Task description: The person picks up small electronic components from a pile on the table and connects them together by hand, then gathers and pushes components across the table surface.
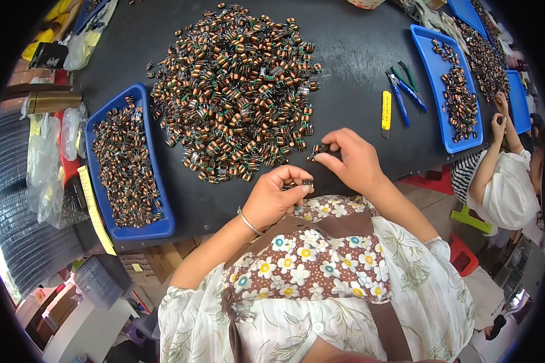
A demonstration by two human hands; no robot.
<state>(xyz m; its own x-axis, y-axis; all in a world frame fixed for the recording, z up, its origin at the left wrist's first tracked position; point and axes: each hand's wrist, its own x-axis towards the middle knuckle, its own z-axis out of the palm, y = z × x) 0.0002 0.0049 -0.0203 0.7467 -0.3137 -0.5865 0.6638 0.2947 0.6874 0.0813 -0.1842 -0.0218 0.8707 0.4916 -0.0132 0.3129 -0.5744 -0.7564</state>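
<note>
Sorting step, mid-pick. Left hand (277, 196) pinched on one coil (307, 181); right hand (351, 158) pinched on another (318, 148) at pile (236, 85) edge, over counter (351, 66). Next: careful placing, probably tray (157, 228).

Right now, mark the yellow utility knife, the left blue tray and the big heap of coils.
yellow utility knife (386, 110): head view, middle of its handle.
left blue tray (163, 199): head view, its right wall.
heap of coils (233, 85): head view, centre of pile.
</note>
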